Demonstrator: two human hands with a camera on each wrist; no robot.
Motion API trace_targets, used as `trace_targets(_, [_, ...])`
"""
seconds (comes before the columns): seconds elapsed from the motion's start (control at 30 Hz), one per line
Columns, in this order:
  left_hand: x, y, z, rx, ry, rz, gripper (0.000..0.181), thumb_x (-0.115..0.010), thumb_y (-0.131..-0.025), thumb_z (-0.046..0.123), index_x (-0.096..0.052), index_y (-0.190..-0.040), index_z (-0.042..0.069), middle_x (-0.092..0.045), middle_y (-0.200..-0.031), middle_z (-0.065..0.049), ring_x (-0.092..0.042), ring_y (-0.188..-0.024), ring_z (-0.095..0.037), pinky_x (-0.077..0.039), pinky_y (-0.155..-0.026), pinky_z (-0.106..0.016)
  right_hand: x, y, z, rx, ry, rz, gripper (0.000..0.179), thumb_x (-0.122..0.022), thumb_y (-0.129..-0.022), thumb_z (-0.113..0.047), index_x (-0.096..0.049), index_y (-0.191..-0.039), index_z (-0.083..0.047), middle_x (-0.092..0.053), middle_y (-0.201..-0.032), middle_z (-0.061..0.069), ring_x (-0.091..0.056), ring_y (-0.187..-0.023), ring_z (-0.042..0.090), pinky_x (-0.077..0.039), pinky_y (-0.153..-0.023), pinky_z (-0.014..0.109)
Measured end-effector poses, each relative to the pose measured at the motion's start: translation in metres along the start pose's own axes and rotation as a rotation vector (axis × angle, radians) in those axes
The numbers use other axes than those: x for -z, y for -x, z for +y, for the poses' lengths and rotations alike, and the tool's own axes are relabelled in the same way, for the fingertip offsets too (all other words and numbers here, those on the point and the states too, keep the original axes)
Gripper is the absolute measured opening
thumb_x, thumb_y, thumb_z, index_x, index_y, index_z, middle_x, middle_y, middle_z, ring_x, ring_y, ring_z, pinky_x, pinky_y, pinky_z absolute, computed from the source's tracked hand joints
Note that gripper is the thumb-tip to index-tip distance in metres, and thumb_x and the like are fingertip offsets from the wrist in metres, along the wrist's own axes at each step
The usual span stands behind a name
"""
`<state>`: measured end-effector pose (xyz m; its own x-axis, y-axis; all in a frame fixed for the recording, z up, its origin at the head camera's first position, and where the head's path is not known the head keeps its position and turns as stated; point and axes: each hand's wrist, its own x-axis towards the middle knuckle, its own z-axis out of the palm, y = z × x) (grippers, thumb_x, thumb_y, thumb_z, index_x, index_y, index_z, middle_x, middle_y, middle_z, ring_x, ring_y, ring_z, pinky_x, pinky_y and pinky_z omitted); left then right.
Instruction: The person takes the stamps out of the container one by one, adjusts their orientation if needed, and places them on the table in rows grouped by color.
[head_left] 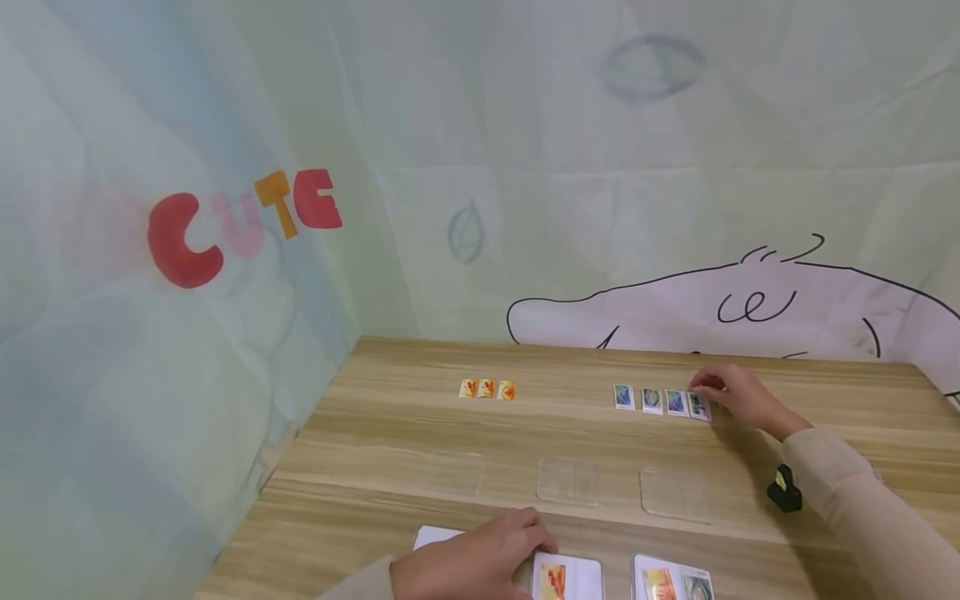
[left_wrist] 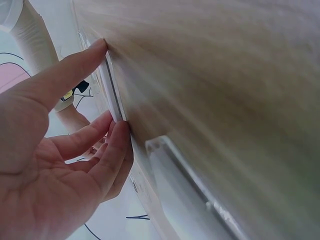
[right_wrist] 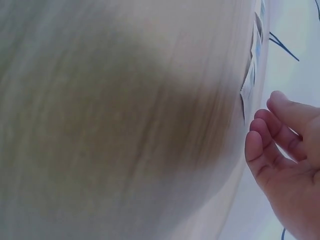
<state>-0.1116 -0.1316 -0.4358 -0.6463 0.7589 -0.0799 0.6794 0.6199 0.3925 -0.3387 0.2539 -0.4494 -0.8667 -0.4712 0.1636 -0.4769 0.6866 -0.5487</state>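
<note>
1. while the left hand works at the near side of the wooden table, its thumb and fingertips grip the middle card by the edge, probably so its face stays uncovered.
2. that card carries an orange stamp toward its left; the left card is partly hidden by the hand, and the right card bears two stamps side by side.
3. at the far right, the right hand has its fingers loosely bent, thumb apart, nothing visible between them; i cannot tell whether a fingertip touches the rightmost stamp.
4. three more bluish stamps share its row; three orange stamps lie well to their left, apparently set apart by colour.
5. between stamps and cards lie three clear plates, seemingly spaced for picking up singly, with a black object to their right.
</note>
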Motion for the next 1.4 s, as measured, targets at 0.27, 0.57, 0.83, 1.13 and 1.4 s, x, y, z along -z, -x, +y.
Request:
trace_targets(0.27, [0.001,-0.001,0.0,0.017,0.016,-0.012,0.048,-0.082,-0.083,0.037,-0.064,-0.119,0.011,-0.053,-0.113,0.008,-0.046,-0.102,-0.001,-0.041,-0.089,-0.016,0.003,0.001,-0.004,0.012,0.006,0.001,0.007,-0.069,-0.092,-0.004,-0.07,-0.097,0.001,-0.068,-0.091,0.006,-0.058,-0.085,0.023,-0.049,-0.077,0.041])
trace_targets(0.57, [0.001,-0.001,0.001,0.027,0.027,-0.02,0.047,-0.082,-0.083,0.036,-0.065,-0.119,0.011,-0.053,-0.113,0.008,-0.046,-0.101,0.0,-0.041,-0.089,-0.016,0.005,0.006,-0.017,0.031,-0.038,-0.008,0.009,-0.068,-0.093,-0.006,-0.071,-0.099,0.001,-0.069,-0.092,0.005,-0.059,-0.085,0.02,-0.05,-0.073,0.03])
trace_targets(0.83, [0.002,-0.002,0.003,0.063,0.054,-0.049,0.047,-0.084,-0.081,0.031,-0.065,-0.12,0.012,-0.052,-0.114,0.009,-0.045,-0.101,0.0,-0.042,-0.089,-0.018,0.004,0.01,-0.031,0.034,-0.098,-0.057,0.01,-0.069,-0.093,-0.007,-0.07,-0.099,0.002,-0.066,-0.088,0.005,-0.055,-0.076,0.017,-0.049,-0.062,0.026])
trace_targets(1.13, [0.001,-0.002,0.001,0.033,0.061,-0.028,0.047,-0.084,-0.081,0.031,-0.065,-0.119,0.01,-0.052,-0.112,0.009,-0.046,-0.102,0.0,-0.042,-0.089,-0.017,0.003,0.013,-0.036,0.042,-0.14,-0.104,0.011,-0.068,-0.093,-0.006,-0.07,-0.101,0.002,-0.065,-0.087,0.008,-0.056,-0.073,0.019,-0.05,-0.061,0.027])
trace_targets(1.4, [0.001,-0.001,0.0,0.032,0.053,-0.022,0.045,-0.083,-0.082,0.033,-0.065,-0.117,0.011,-0.053,-0.112,0.009,-0.047,-0.1,0.001,-0.042,-0.089,-0.015,-0.001,0.016,-0.041,0.07,-0.171,-0.12,0.011,-0.067,-0.094,-0.007,-0.07,-0.1,0.002,-0.066,-0.085,0.008,-0.056,-0.07,0.018,-0.05,-0.06,0.028])
